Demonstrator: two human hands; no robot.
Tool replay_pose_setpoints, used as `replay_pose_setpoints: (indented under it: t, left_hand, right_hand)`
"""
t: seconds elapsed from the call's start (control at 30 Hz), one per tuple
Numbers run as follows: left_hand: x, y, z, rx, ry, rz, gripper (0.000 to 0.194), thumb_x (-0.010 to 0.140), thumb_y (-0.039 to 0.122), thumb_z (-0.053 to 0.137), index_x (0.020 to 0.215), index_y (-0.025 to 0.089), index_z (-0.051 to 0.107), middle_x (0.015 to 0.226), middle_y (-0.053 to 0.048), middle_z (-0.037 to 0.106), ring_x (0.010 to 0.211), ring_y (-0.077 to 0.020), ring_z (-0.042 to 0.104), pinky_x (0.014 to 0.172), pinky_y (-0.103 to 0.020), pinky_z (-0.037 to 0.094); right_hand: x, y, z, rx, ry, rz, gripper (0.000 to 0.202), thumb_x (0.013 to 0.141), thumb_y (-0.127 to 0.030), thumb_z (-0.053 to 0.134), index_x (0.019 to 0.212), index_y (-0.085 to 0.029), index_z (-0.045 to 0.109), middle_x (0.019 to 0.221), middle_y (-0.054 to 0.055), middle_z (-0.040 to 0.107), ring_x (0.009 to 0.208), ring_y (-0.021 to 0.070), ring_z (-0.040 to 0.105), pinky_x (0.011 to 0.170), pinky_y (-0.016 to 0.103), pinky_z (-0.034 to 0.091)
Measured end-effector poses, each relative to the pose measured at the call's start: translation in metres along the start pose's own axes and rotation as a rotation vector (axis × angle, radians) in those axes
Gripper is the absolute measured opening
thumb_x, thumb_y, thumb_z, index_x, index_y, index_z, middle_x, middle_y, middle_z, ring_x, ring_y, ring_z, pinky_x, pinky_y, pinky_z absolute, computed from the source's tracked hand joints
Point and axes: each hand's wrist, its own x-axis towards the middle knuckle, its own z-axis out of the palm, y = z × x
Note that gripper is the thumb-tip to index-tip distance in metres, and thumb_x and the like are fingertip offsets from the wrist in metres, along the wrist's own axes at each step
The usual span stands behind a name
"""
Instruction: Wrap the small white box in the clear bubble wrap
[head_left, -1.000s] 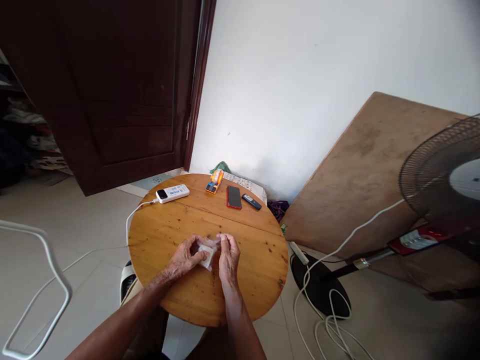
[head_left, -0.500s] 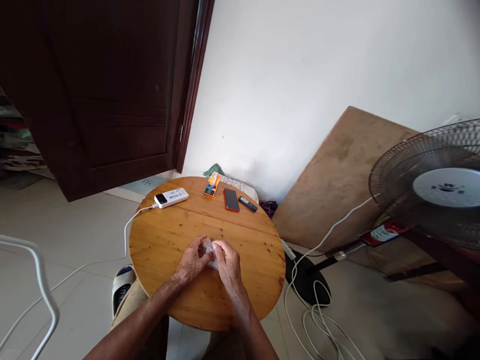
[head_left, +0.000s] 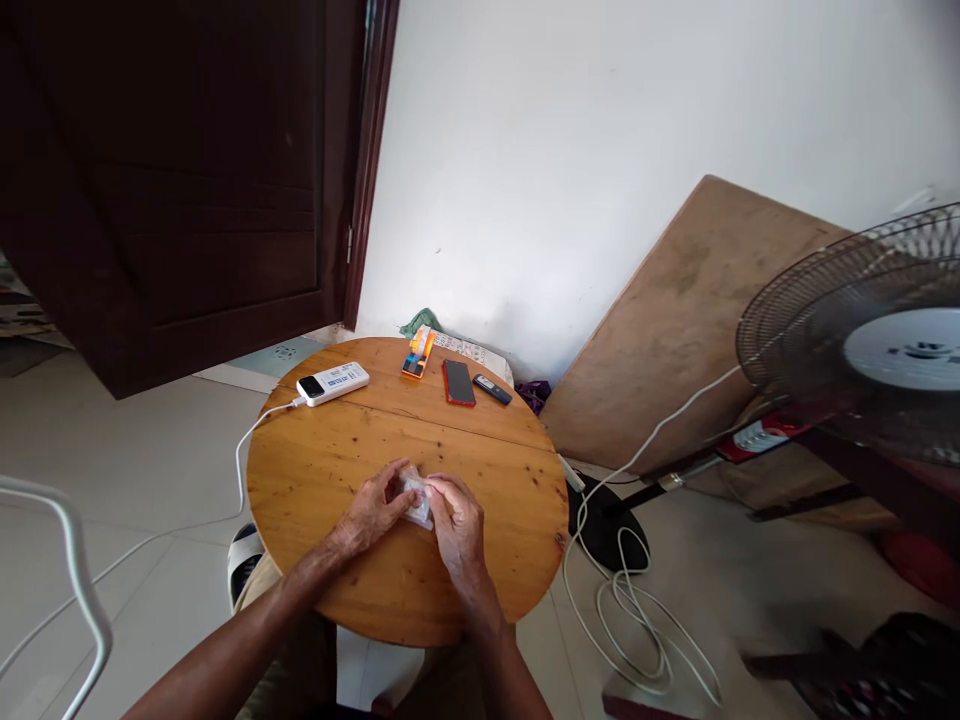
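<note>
A small clear plastic packet (head_left: 418, 508) lies between my two hands, low over the front half of the round wooden table (head_left: 322, 470). My left hand (head_left: 379, 508) grips its left edge between thumb and fingers. From the other side, my right hand (head_left: 456, 522) pinches the packet's upper right edge with thumb and forefinger. What is inside the packet is too small to make out.
Toward the table's back are a white power bank (head_left: 334, 383) with a cable, an orange box (head_left: 417, 352), a red-edged phone (head_left: 458, 382) and a dark handset (head_left: 492, 388). A standing fan (head_left: 885, 350) and coiled cable (head_left: 637, 610) are at right, a dark door (head_left: 225, 200) at left.
The view has shifted slightly. My left thumb and fingers have spread a little, and more of the clear packet shows between my hands.
</note>
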Motion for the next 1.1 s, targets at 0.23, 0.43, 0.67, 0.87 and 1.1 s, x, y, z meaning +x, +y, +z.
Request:
replay_pose_setpoints:
  t: [0.23, 0.43, 0.67, 0.87, 1.1]
  left_hand:
    - [-0.007, 0.005, -0.005, 0.132, -0.011, 0.032, 0.055, 0.083, 0.042, 0.059, 0.131, 0.016, 0.056, 0.096, -0.006, 0.07, 0.078, -0.0175, 0.061, 0.075, -0.029, 0.051]
    - [-0.008, 0.003, -0.004, 0.06, -0.031, 0.044, 0.055, 0.082, 0.042, 0.06, 0.129, 0.014, 0.055, 0.092, -0.005, 0.067, 0.074, -0.0159, 0.058, 0.07, -0.028, 0.05]
    - [-0.011, 0.003, -0.008, -0.012, -0.019, 0.011, 0.058, 0.08, 0.038, 0.06, 0.132, 0.014, 0.051, 0.098, -0.007, 0.067, 0.083, -0.0182, 0.061, 0.079, -0.032, 0.052]
    - [-0.012, 0.003, -0.006, 0.017, -0.018, 0.02, 0.053, 0.083, 0.037, 0.056, 0.131, 0.015, 0.051, 0.099, -0.007, 0.067, 0.083, -0.018, 0.063, 0.079, -0.033, 0.053]
    - [-0.014, 0.003, -0.007, 0.189, 0.055, 0.151, 0.049, 0.085, 0.033, 0.054, 0.131, 0.017, 0.052, 0.118, -0.012, 0.062, 0.103, -0.023, 0.061, 0.09, -0.039, 0.051]
  right_hand:
    - [-0.005, -0.004, -0.003, -0.144, -0.062, -0.112, 0.023, 0.095, -0.022, 0.051, 0.094, -0.024, 0.074, 0.097, 0.005, 0.073, 0.092, 0.0201, 0.066, 0.084, 0.035, 0.048]
    - [-0.011, 0.0, -0.002, -0.236, -0.045, -0.175, 0.023, 0.095, -0.022, 0.051, 0.098, -0.024, 0.074, 0.101, 0.005, 0.073, 0.094, 0.0201, 0.066, 0.085, 0.036, 0.046]
    - [-0.013, -0.004, 0.001, -0.231, -0.009, -0.172, 0.023, 0.094, -0.02, 0.052, 0.097, -0.025, 0.073, 0.101, 0.005, 0.073, 0.093, 0.0199, 0.066, 0.084, 0.036, 0.046]
    - [-0.02, 0.0, 0.002, -0.273, -0.025, -0.195, 0.028, 0.094, -0.016, 0.05, 0.11, -0.027, 0.07, 0.114, 0.006, 0.07, 0.109, 0.022, 0.061, 0.091, 0.038, 0.044]
    - [-0.031, 0.003, -0.001, -0.362, -0.056, -0.238, 0.034, 0.092, -0.017, 0.051, 0.122, -0.024, 0.065, 0.134, 0.011, 0.058, 0.125, 0.0272, 0.051, 0.099, 0.044, 0.042]
